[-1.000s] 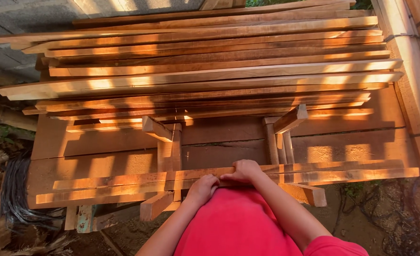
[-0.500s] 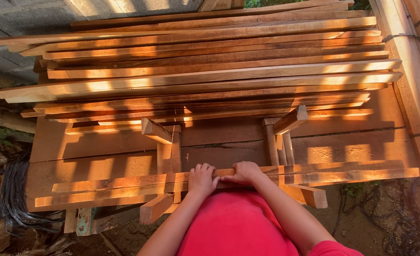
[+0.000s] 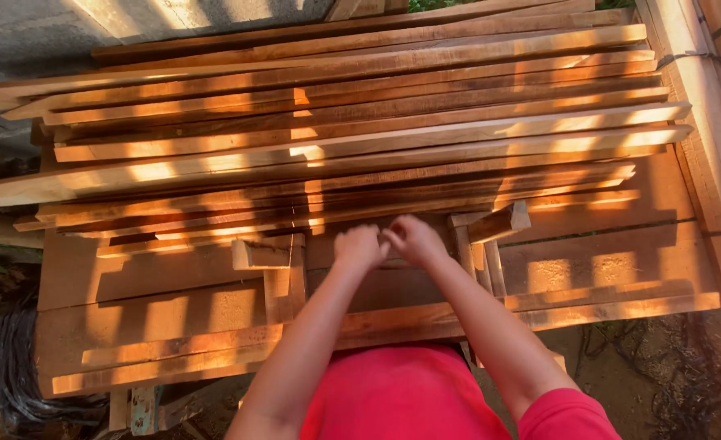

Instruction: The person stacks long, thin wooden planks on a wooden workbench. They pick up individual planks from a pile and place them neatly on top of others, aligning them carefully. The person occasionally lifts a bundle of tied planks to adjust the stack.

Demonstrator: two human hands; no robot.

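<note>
My left hand (image 3: 359, 247) and my right hand (image 3: 413, 239) are stretched forward side by side, fingers curled, at the near edge of a pile of long wooden slats (image 3: 336, 138). Both hands are blurred, and I cannot tell whether they grip a slat or only touch it. The pile lies across wide flat boards (image 3: 173, 301) on a bench. A short wooden block (image 3: 263, 254) lies just left of my left hand. Another short block (image 3: 499, 222) rests tilted just right of my right hand. Two thin slats (image 3: 605, 308) run along the bench's near edge under my forearms.
A thick pale timber beam (image 3: 703, 122) with a dark strap around it stands along the right side. Black coiled cables (image 3: 10, 367) lie on the ground at the lower left. Dirt ground (image 3: 662, 375) shows at the lower right, grey concrete (image 3: 35, 41) at the upper left.
Both hands have left the thin slats at the bench's near edge and moved forward to the near edge of the slat pile. The view has also shifted slightly.
</note>
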